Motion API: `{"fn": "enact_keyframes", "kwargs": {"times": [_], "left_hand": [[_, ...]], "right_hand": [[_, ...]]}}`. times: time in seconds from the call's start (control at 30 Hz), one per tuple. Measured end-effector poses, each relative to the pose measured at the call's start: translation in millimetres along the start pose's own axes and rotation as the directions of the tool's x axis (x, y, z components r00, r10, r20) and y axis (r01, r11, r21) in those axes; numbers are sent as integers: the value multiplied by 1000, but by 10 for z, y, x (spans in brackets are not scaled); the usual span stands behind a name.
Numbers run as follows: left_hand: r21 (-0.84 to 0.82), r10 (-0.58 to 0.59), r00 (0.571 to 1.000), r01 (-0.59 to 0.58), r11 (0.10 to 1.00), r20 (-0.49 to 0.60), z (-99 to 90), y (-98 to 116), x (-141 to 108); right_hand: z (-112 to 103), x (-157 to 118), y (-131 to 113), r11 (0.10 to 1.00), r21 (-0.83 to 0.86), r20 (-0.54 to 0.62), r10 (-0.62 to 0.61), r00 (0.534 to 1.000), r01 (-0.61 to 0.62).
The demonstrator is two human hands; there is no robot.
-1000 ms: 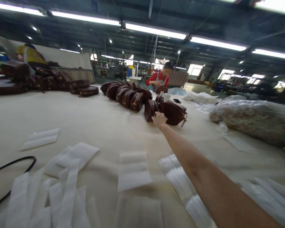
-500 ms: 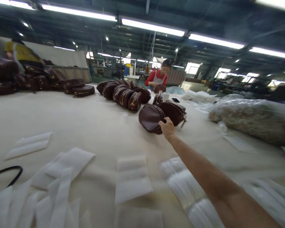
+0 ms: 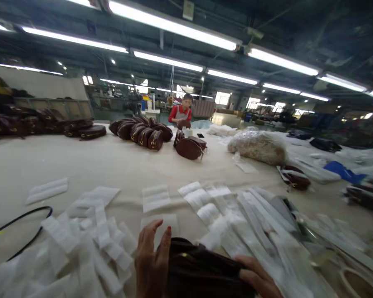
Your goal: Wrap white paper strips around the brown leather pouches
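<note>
A dark brown leather bag (image 3: 205, 269) with a zipper is close in front of me at the bottom edge, its lower part cut off. My right hand (image 3: 257, 276) grips its right end, fingers bent over the edge. Against its left end rests my left hand (image 3: 152, 260), fingers stretched upward and apart; one fingertip looks red. White foam strips (image 3: 102, 231) lie heaped to the left, and more white packing pieces (image 3: 224, 215) spread beyond and to the right of the bag.
Rows of brown bags (image 3: 143, 134) and another bag (image 3: 189, 148) stand farther back. A co-worker in red (image 3: 180, 114) is across the table. A plastic-wrapped bundle (image 3: 256, 147) and a bag (image 3: 295, 178) are at right. A black cord (image 3: 34, 213) curls at left.
My right hand has drawn a brown bag from the far group back to me. My left hand has come into view beside it. The view has swung to the right.
</note>
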State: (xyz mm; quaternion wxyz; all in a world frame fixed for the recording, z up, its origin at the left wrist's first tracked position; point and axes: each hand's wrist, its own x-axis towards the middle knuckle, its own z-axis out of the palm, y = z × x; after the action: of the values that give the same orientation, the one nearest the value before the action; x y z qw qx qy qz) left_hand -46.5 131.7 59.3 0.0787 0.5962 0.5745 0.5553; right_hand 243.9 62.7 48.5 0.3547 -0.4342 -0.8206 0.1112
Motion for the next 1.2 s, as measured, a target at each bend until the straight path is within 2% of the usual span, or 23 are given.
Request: {"fn": "enact_keyframes", "kwargs": {"times": [0.03,0.07,0.13,0.17,0.2,0.27,0.33,0.37,0.4,0.47,0.5,0.53,0.6,0.7,0.8,0.97,1.2], "left_hand": [[-1,-93,989,94,996,114,-69,22,-44],[-5,-158,958,164,986,241,-131,36,-104],[-21,-206,895,233,972,396,-237,47,-245],[-26,-206,876,241,970,437,-282,55,-317],[-22,-197,873,231,973,446,-322,71,-383],[29,-144,920,143,989,366,-389,144,-495],[127,44,979,-70,989,199,-434,277,-574],[180,185,972,-210,961,148,-446,359,-602],[219,329,933,-354,909,143,-449,442,-624],[223,543,801,-594,773,253,-431,587,-646],[206,594,740,-664,719,316,-410,640,-648],[197,611,702,-700,687,365,-384,676,-644],[200,596,683,-712,673,423,-326,708,-626],[191,535,695,-678,710,480,-256,703,-590],[170,524,696,-666,726,491,-237,685,-569],[128,597,644,-724,678,478,-261,641,-538],[79,681,592,-776,625,431,-274,606,-503]], "right_hand": [[-2,-91,-27,998,-55,-16,-42,999,41],[-7,-150,-51,991,-123,-51,-53,997,46],[-22,-193,-108,966,-258,-137,-43,990,7],[-31,-183,-152,956,-293,-161,-37,986,-12],[-39,-157,-211,951,-308,-166,-45,985,-9],[-44,-71,-358,955,-289,-140,-102,985,58],[-25,31,-502,954,-257,-114,-186,976,152],[-4,79,-554,952,-245,-106,-216,971,185],[23,122,-586,950,-234,-99,-234,967,206],[89,188,-588,952,-211,-86,-245,966,222],[122,209,-563,954,-200,-84,-243,966,222],[151,223,-527,958,-189,-87,-235,968,215],[186,235,-443,969,-169,-101,-201,974,182],[167,239,-348,982,-140,-96,-142,985,128],[97,256,-323,985,-124,-56,-126,990,119],[37,282,-370,961,-145,-24,-243,970,237],[61,234,-421,961,-129,-11,-246,969,243]]}}
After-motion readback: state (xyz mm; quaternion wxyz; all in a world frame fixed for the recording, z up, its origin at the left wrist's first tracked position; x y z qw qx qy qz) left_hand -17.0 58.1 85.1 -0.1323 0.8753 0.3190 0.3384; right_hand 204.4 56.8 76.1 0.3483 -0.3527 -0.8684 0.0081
